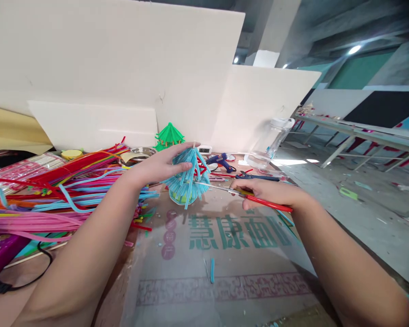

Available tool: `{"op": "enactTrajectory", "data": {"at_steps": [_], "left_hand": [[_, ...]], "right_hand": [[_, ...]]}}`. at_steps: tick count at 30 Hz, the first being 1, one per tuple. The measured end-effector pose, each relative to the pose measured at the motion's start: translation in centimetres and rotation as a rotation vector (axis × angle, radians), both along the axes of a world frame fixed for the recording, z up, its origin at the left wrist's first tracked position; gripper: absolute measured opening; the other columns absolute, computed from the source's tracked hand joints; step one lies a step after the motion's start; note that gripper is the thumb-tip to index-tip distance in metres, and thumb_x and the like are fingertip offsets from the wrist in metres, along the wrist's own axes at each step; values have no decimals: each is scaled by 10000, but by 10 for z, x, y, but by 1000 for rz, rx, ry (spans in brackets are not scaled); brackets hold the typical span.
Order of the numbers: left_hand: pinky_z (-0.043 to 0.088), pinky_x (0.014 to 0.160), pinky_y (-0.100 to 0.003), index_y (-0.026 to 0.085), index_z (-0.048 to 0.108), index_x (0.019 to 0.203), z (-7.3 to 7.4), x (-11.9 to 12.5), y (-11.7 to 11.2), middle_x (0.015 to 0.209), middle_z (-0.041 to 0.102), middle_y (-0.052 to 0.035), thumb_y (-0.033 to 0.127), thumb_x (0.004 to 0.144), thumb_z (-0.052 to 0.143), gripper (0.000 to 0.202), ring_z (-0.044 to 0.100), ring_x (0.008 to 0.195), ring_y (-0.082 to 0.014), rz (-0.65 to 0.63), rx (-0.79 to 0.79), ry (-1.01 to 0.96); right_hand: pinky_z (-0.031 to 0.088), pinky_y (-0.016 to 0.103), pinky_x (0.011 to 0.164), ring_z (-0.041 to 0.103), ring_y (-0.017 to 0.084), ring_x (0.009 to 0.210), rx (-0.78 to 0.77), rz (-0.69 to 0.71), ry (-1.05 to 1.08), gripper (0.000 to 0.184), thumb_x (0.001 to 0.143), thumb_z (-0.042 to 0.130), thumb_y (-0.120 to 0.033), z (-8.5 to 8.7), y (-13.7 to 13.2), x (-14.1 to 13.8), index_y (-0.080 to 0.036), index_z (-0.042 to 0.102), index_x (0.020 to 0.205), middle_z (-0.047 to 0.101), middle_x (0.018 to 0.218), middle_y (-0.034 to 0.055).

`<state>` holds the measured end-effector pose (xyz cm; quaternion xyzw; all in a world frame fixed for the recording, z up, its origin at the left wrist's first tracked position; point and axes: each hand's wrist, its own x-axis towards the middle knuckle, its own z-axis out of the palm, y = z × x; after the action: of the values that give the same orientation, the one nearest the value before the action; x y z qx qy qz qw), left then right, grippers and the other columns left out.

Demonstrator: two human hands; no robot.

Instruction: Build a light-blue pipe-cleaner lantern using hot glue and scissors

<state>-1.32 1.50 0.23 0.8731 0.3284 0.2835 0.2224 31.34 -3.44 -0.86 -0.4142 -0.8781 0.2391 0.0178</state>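
Note:
My left hand (167,163) is closed around the upper part of a small pavilion model (199,188) made of light-blue pipe cleaners. Red strands show among its blue ones, and a rounded base with green in it sits below. From the right, my right hand (259,190) grips scissors (269,203) with red handles. Their long, thin metal blades point left and reach the blue strands at the model's lower right; whether a strand lies between them I cannot tell. A short blue pipe-cleaner piece (212,270) lies on the plastic sheet nearer to me.
Bundles of coloured pipe cleaners (78,195) cover the table's left side. A green pavilion model (169,136), a blue glue gun (221,161) and a clear bottle (271,143) stand or lie behind. At lower left is a purple tool (3,254) with a black cord. White boards (116,59) rise behind.

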Motion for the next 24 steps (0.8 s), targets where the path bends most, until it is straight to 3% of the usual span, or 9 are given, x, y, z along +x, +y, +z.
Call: {"op": "enactTrajectory", "data": {"at_steps": [10, 24], "left_hand": [[330, 1140, -384, 242, 362, 1483, 2, 4, -6, 1526, 413, -46, 506, 896, 528, 665, 438, 1354, -271, -6, 33, 40], [344, 1132, -385, 242, 368, 1478, 5, 5, -8, 1516, 428, -42, 466, 895, 546, 649, 462, 1334, -265, -18, 26, 45]], "right_hand": [[350, 251, 665, 423, 141, 752, -25, 72, 89, 364, 860, 588, -507, -10, 2, -14, -176, 516, 993, 452, 878, 4], [366, 257, 660, 457, 150, 769, -9, 102, 153, 318, 894, 555, -471, -19, 6, -12, -177, 540, 1015, 505, 907, 17]]}}
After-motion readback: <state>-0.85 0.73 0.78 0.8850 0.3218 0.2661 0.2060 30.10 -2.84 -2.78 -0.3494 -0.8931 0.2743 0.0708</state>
